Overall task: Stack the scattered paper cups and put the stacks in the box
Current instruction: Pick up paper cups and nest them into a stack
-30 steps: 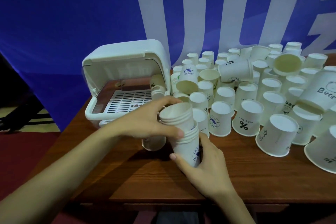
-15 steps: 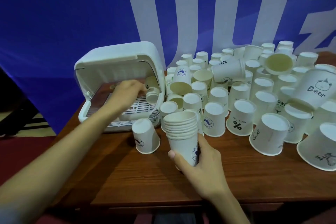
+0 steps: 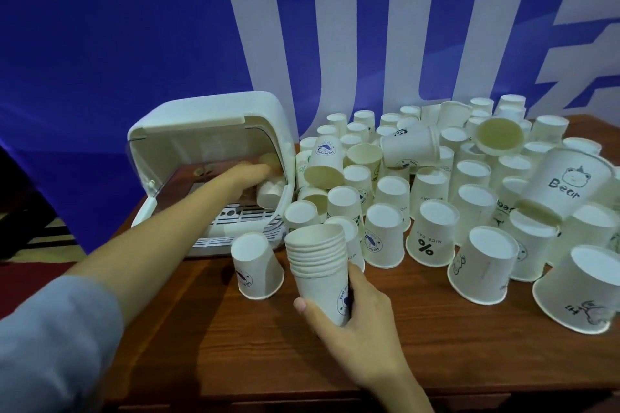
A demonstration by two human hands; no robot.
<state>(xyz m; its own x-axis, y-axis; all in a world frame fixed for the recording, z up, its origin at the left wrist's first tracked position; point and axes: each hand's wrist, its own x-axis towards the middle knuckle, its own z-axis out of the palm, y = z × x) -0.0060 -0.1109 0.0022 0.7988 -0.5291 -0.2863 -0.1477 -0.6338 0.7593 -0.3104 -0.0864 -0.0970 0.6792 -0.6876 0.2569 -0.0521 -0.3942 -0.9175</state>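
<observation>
Your right hand [image 3: 355, 318] curls round the stack of cups [image 3: 318, 265], mouth up above the table [image 3: 436, 345]. Your left hand [image 3: 248, 178] reaches inside the open box [image 3: 208, 124], touching cups there; its grip can't be made out.

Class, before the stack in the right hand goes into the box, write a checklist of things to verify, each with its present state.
1. Right hand grips the stack of cups firmly: ok.
2. Stack nested evenly, rims level: ok.
3. Box lid raised, opening free: ok.
4. Left hand out of the box: not ok, it reaches inside at the cups lying there.
5. Room left on the box's rack for the stack: cannot tell, the arm hides much of it.
6. Path clear: not ok, an upturned cup stands before the box.
</observation>
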